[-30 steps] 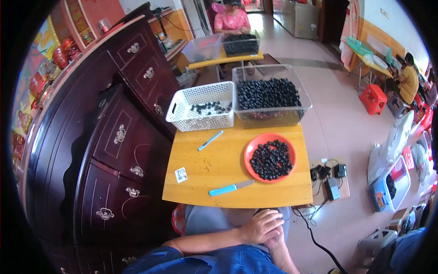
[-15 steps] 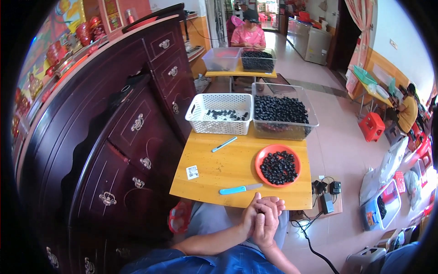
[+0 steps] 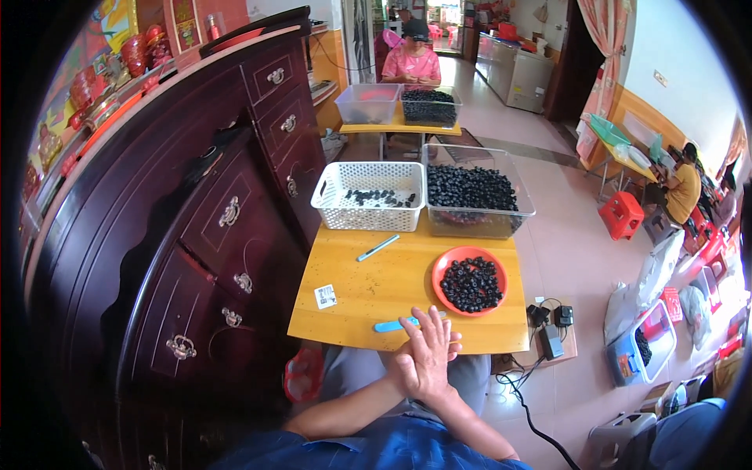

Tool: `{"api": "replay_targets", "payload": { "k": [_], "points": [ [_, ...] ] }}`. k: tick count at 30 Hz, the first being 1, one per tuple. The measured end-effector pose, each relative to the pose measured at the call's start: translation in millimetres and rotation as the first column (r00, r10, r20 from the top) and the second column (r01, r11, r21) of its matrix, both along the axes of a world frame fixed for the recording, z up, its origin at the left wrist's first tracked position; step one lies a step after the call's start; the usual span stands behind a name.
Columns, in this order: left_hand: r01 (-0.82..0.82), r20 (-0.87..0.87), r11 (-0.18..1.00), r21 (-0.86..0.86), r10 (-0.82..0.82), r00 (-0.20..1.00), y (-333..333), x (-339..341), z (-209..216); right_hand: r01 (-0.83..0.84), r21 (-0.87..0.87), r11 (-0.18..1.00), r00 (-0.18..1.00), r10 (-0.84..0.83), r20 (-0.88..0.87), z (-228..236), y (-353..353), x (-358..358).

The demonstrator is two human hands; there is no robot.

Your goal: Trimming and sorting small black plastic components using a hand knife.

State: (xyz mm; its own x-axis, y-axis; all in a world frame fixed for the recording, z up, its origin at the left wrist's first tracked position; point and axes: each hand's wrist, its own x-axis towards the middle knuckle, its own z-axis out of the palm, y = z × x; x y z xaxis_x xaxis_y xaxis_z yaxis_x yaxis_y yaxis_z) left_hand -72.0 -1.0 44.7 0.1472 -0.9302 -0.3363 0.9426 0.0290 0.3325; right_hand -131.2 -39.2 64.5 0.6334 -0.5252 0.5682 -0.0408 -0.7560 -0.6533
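Note:
My two hands are pressed together over the near edge of the wooden table (image 3: 345,333). The right hand (image 3: 427,364) lies on top, fingers spread and stretched. Beneath it is my left hand (image 3: 455,347), mostly covered, with some straight fingers poking out on the right. Neither hand holds anything I can see. Just beyond my fingers lies a knife with a blue handle (image 3: 388,326), its blade partly hidden by my right hand. A red-orange plate (image 3: 439,294) heaped with small dark round fruits (image 3: 471,285) sits to the right.
At the table's far side stand a white perforated basket (image 3: 325,205) with some dark pieces and a clear bin (image 3: 470,225) full of dark fruits. A slim light-blue tool (image 3: 378,247) and a white card (image 3: 325,296) lie at left. A dark cabinet (image 3: 211,274) flanks the table; a person (image 3: 411,63) sits opposite.
My hands have gone from clasped together to flat, with the right fingers now spread over the left and covering part of the knife. The view has shifted slightly.

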Motion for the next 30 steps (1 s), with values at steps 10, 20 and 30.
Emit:
{"api": "replay_targets", "payload": {
  "k": [10,20,30],
  "points": [
    [0.097,-0.04,0.995,0.0,-0.097,0.994,-3,4,-21,-0.173,-0.082,0.981,0.983,0.178,0.053,10,-25,9],
    [0.144,-0.098,0.989,0.044,-0.139,0.985,-18,11,-39,-0.258,-0.093,0.962,0.964,0.263,0.047,-4,-39,10],
    [0.247,-0.138,0.968,0.035,-0.24,0.961,-15,15,-64,-0.235,0.066,0.97,0.959,0.22,0.18,4,-52,-5]
  ]
}}
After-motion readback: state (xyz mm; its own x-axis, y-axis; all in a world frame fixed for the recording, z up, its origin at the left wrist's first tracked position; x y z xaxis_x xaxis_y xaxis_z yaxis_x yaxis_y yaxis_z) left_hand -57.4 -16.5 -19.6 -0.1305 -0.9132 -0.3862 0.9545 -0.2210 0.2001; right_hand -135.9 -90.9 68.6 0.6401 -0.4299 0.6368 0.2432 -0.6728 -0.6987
